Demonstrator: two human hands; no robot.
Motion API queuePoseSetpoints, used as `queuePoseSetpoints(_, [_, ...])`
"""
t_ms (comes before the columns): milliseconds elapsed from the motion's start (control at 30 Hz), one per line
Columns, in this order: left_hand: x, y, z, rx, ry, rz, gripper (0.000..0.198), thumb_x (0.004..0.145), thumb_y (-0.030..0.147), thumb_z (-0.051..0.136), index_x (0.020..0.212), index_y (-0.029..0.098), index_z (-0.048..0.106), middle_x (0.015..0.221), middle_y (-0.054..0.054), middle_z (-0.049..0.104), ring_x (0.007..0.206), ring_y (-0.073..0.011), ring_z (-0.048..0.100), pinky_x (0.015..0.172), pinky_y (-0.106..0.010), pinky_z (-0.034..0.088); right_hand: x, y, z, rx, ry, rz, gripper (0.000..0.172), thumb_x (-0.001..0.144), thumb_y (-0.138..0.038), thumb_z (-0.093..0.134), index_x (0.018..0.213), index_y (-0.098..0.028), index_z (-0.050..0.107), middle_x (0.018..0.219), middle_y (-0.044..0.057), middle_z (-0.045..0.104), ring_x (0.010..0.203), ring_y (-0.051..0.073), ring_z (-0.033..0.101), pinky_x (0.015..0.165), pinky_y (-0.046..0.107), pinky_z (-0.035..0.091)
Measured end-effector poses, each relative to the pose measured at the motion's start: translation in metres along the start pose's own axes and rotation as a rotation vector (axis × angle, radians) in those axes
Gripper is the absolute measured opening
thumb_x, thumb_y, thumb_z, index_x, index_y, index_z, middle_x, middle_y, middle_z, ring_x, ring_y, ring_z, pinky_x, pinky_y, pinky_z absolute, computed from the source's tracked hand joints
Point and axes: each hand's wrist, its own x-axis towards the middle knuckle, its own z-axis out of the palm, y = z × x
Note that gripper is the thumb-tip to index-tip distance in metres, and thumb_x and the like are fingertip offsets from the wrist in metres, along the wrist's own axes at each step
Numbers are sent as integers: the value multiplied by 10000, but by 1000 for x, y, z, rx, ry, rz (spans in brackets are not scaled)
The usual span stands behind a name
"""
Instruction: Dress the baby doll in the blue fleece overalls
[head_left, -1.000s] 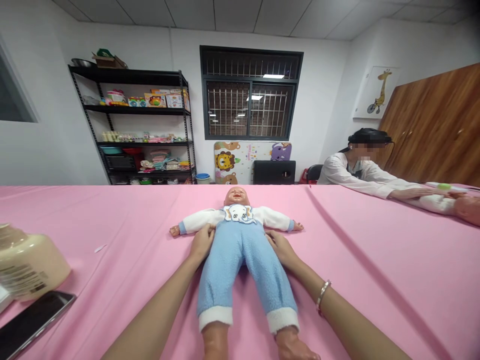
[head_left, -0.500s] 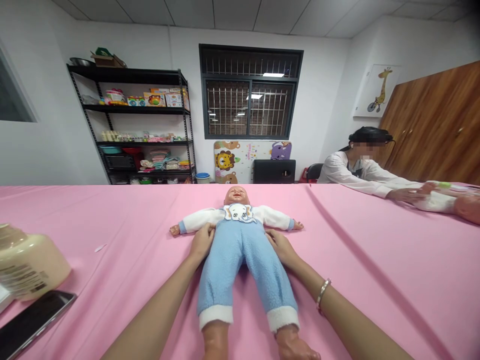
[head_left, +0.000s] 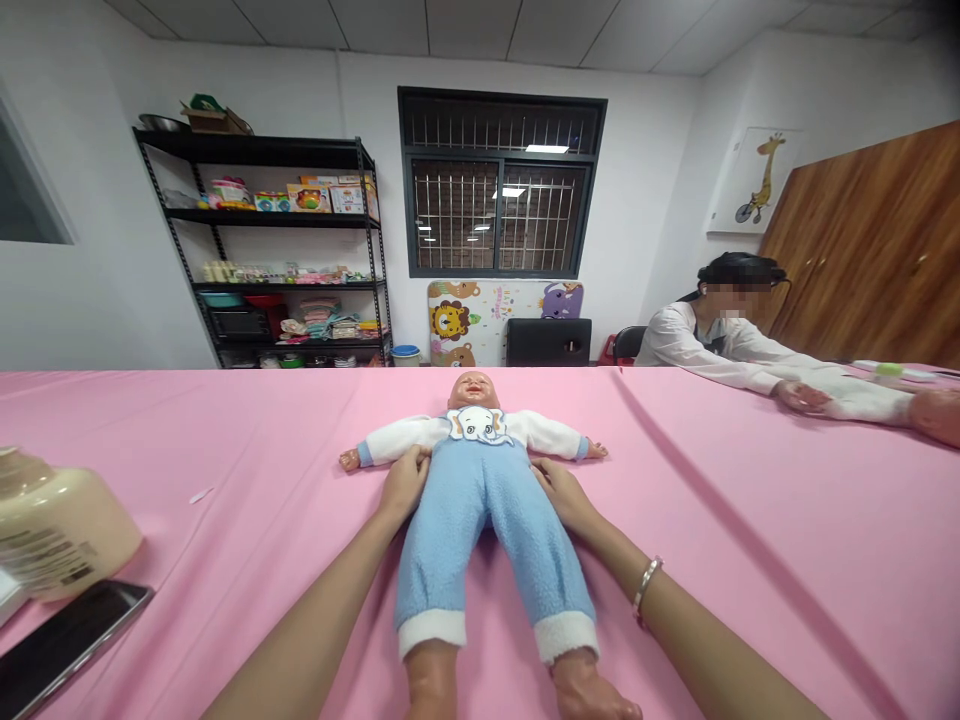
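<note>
A baby doll (head_left: 480, 480) lies on its back in the middle of the pink tablecloth (head_left: 225, 450), head far, bare plastic feet near, arms spread wide. It wears fuzzy pale-blue fleece trousers with white cuffs and a white top with an elephant patch.

The left hand (head_left: 405, 485) grips the doll's waist on the left, fingers curled narrow into the fleece. The right hand (head_left: 562, 495), with a bead bracelet (head_left: 646, 588) on its wrist, does the same on the right.

Near left stand a rounded cream bottle (head_left: 60, 530) and a flat, glossy black phone (head_left: 64, 645). At far right another person (head_left: 720, 335) leans over the table.
</note>
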Motion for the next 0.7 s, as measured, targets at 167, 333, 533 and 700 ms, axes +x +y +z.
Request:
queuePoseSetpoints(167, [0,0,1,-4,2,-13,208,818,238,384,883,164,567,886,-73,660,827,-223,604,726,-325,460,0,-1,0,0,5,13,304,853,-331,375,966,-123,567,1017,117,619,931,234,560,804,352,420])
queuePoseSetpoints(333, [0,2,0,-4,2,-23,205,813,232,388,881,167,570,890,-69,662,833,-221,603,718,-316,462,0,-1,1,-7,6,13,312,848,-352,370,940,-127,566,1004,124,620,910,239,563,785,356,426])
queuePoseSetpoints(533, [-1,4,-1,-26,1,-23,200,813,250,400,868,168,574,888,-70,661,835,-223,602,742,-332,463,0,0,1,-3,9,-2,315,841,-356,385,933,-127,580,992,123,624,914,240,562,809,364,426])
queuePoseSetpoints(700, [0,8,2,-122,112,-14,337,838,390,435,1029,132,540,1054,-121,613,984,-237,564,884,-380,421,2,5,5,142,29,26,366,837,-381,417,1084,-133,524,1098,121,588,999,230,547,889,378,421])
